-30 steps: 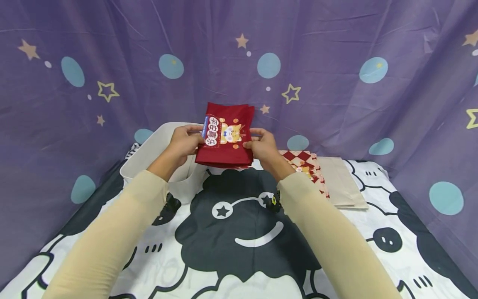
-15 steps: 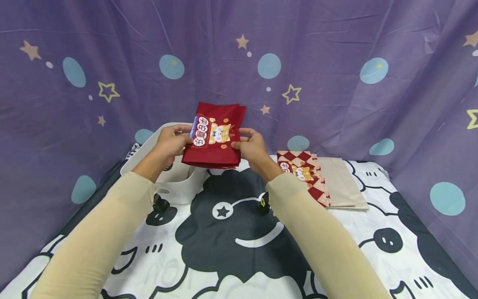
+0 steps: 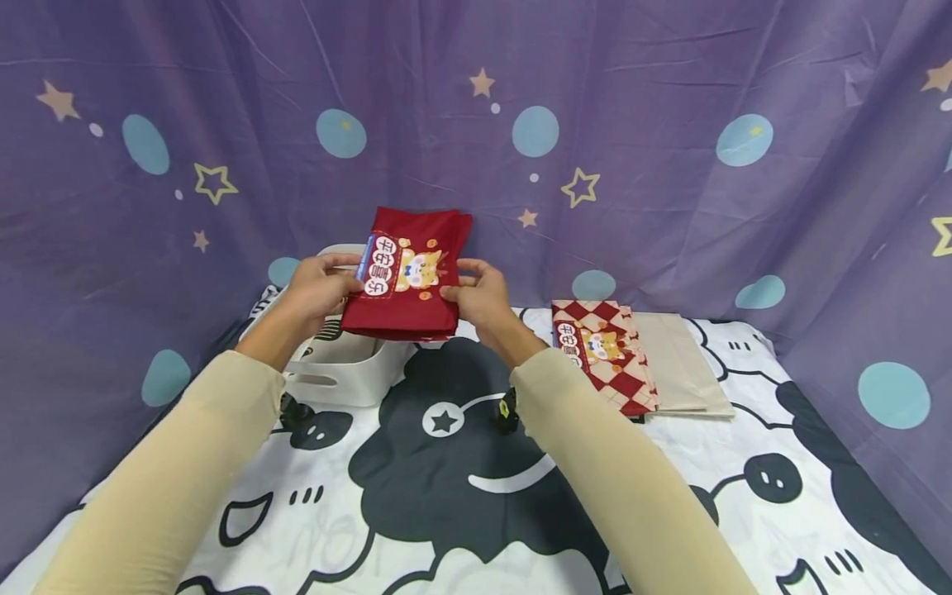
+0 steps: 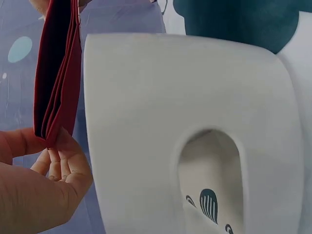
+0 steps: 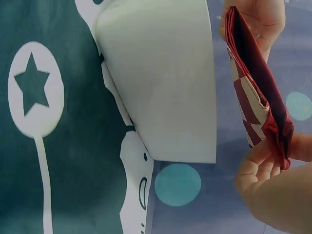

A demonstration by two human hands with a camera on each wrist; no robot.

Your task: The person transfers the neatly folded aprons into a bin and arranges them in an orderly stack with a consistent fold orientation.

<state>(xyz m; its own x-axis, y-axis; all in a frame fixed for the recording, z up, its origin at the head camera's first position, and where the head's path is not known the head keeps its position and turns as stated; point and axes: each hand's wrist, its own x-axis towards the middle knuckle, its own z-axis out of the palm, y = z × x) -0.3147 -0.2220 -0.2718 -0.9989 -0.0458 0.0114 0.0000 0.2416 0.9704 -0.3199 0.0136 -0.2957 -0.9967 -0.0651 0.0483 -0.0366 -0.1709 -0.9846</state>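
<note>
Both hands hold a folded red bag (image 3: 405, 268) printed with a cartoon animal and white lettering, up in front of the curtain. My left hand (image 3: 318, 287) pinches its left edge, thumb on the front and fingers behind. At the right edge my right hand (image 3: 483, 302) pinches it the same way. The left wrist view shows the bag (image 4: 73, 97) edge-on, with several layers at its side. In the right wrist view, a red and cream checkered back shows on the bag (image 5: 248, 102). Below and behind it stands a white bin (image 3: 338, 384), partly hidden by the bag and left hand.
A red and cream checkered bag (image 3: 621, 372) lies flat on the right, overlapping a plain beige bag (image 3: 680, 364). Under everything spreads a black and white cartoon cloth (image 3: 476, 438). A purple curtain (image 3: 632, 74) with stars hangs behind.
Both hands have carried the red bag to the left, from beside the white bin to over its right part. The checkered bag on the right is now in fuller view.
</note>
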